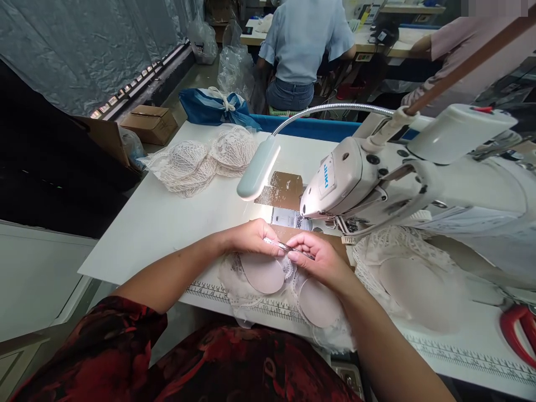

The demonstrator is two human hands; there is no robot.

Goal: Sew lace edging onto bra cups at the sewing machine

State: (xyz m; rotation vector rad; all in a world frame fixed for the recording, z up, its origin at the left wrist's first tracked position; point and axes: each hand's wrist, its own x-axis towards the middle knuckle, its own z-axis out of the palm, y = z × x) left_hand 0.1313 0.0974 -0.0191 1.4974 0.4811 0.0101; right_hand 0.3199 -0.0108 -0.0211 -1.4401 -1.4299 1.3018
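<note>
A white lace bra [262, 273] with smooth pale cups lies at the table's front edge, partly hanging over it. My left hand [255, 237] is closed, its thumb and fingers pinching the bra's upper edge between the cups. My right hand [316, 258] is closed too, with a slim shiny metal tool [286, 247] between its fingers; whether it is thread snips or tweezers cannot be made out. The tool reaches across to the left fingertips. Just beyond both hands are the needle plate [286, 218] and head of a white JUKI sewing machine [335, 173].
A lit lamp [257, 170] on a bendable neck hangs over the table. Stacked lace cups [192, 162] lie at the back left, another lace piece [412, 279] at right. Red-handled scissors [519, 335] rest at the right edge. Two people sit beyond, one in a light-blue shirt [310, 42].
</note>
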